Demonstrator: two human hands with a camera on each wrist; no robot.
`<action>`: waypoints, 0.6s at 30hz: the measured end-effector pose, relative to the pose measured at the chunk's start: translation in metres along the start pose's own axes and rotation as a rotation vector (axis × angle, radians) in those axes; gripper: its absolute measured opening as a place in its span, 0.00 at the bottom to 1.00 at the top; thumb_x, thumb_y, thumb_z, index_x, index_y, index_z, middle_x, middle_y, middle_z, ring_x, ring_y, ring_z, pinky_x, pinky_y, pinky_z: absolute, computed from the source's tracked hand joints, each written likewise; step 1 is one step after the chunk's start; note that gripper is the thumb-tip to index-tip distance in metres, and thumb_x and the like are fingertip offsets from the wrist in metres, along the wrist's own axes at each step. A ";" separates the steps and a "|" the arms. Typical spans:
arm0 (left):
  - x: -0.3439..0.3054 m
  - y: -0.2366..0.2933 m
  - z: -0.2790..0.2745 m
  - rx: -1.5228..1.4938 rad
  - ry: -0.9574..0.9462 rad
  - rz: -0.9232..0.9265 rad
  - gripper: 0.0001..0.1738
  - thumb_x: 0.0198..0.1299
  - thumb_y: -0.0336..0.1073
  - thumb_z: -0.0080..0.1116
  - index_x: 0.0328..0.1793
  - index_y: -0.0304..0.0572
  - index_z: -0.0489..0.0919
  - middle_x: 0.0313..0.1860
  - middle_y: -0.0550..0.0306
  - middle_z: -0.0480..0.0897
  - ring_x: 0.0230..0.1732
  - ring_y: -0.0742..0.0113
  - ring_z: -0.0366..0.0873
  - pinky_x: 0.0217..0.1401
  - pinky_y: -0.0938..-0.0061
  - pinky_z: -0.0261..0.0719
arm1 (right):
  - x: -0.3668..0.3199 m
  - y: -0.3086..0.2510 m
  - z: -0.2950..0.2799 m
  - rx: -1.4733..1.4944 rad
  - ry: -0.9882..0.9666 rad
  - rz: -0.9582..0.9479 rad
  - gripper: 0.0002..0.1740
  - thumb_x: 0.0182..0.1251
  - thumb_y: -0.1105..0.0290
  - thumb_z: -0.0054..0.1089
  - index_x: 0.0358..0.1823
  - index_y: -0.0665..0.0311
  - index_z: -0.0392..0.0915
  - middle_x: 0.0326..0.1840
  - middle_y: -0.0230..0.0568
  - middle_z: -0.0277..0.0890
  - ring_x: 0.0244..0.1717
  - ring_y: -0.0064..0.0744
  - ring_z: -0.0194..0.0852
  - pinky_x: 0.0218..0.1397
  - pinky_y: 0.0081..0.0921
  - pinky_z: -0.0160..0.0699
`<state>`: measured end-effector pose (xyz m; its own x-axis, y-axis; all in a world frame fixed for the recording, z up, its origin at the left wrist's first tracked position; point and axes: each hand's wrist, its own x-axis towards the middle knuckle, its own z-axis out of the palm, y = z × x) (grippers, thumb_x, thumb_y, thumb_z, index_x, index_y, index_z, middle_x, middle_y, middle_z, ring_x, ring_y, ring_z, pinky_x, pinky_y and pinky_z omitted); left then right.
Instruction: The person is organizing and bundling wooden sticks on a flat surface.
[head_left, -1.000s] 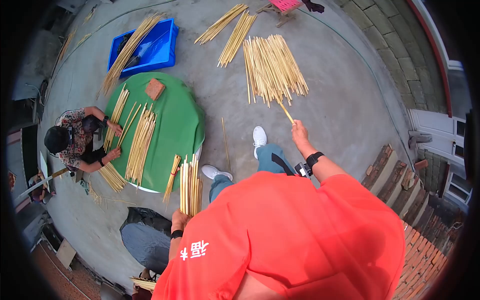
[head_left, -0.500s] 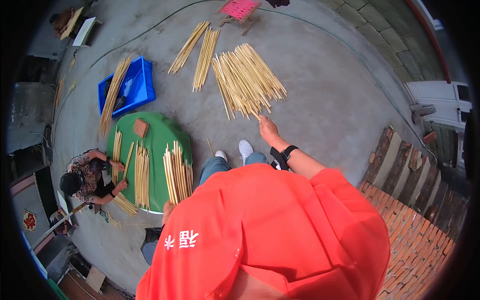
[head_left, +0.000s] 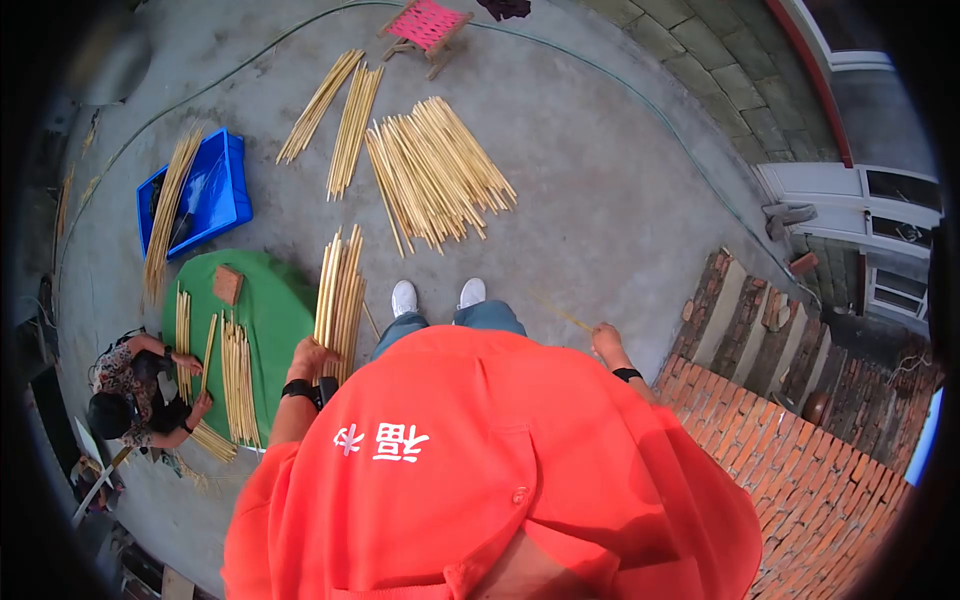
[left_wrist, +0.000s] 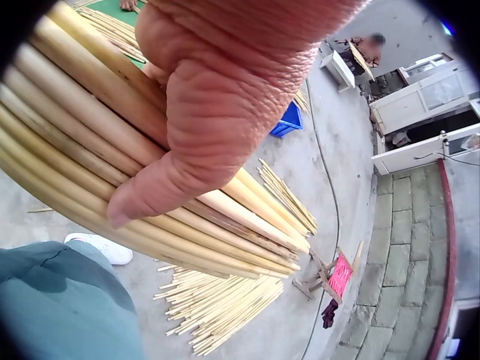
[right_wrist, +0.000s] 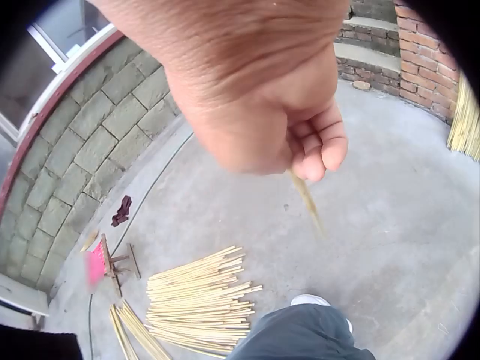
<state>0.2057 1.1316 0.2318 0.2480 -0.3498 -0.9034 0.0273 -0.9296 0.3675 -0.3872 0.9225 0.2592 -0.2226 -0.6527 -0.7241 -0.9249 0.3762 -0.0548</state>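
My left hand (head_left: 315, 355) grips a thick bundle of pale yellow sticks (head_left: 340, 290) beside the green-covered round table. In the left wrist view the thumb (left_wrist: 161, 187) lies across these sticks, and the fingers are mostly hidden behind them. Held out to the right, my right hand (head_left: 608, 343) pinches a single thin stick (head_left: 570, 318), which is blurred. The right wrist view shows curled fingers (right_wrist: 322, 146) with the stick's end sticking out below them. On the concrete ahead of my feet lies a wide pile of similar sticks (head_left: 440, 175).
Two smaller rows of sticks (head_left: 355, 130) lie left of the pile, near a pink-seated stool (head_left: 430, 30). A blue bin (head_left: 225, 190) stands beyond the green table (head_left: 270, 290), where another person (head_left: 135, 385) handles sticks. To the right are steps (head_left: 735, 310) and brickwork (head_left: 770, 480).
My right hand has left the wide pile and moved to the right with a stick. The left hand's bundle has moved forward, and the head view has shifted.
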 end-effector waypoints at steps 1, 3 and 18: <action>0.001 0.011 0.003 -0.003 -0.050 0.016 0.25 0.31 0.24 0.66 0.42 0.34 0.75 0.34 0.51 0.81 0.34 0.58 0.79 0.42 0.66 0.75 | -0.007 0.012 -0.007 0.070 0.053 0.031 0.10 0.55 0.71 0.43 0.30 0.69 0.73 0.21 0.54 0.74 0.20 0.47 0.74 0.30 0.37 0.74; 0.009 0.025 0.010 0.014 -0.069 0.022 0.24 0.30 0.25 0.67 0.41 0.34 0.76 0.33 0.51 0.81 0.34 0.58 0.79 0.41 0.67 0.75 | -0.022 0.030 -0.013 0.158 0.090 0.073 0.10 0.55 0.72 0.42 0.27 0.69 0.73 0.17 0.53 0.73 0.16 0.46 0.73 0.26 0.36 0.74; 0.012 0.149 0.126 0.690 0.019 0.002 0.22 0.29 0.34 0.71 0.33 0.31 0.79 0.28 0.50 0.81 0.28 0.59 0.78 0.33 0.66 0.74 | 0.230 0.204 -0.154 0.397 0.056 0.154 0.12 0.60 0.71 0.43 0.43 0.64 0.72 0.21 0.40 0.73 0.20 0.32 0.74 0.21 0.26 0.75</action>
<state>0.0905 0.9742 0.2481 0.2646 -0.3551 -0.8966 -0.5945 -0.7921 0.1383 -0.6750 0.7478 0.1872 -0.3753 -0.6000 -0.7065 -0.6915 0.6888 -0.2176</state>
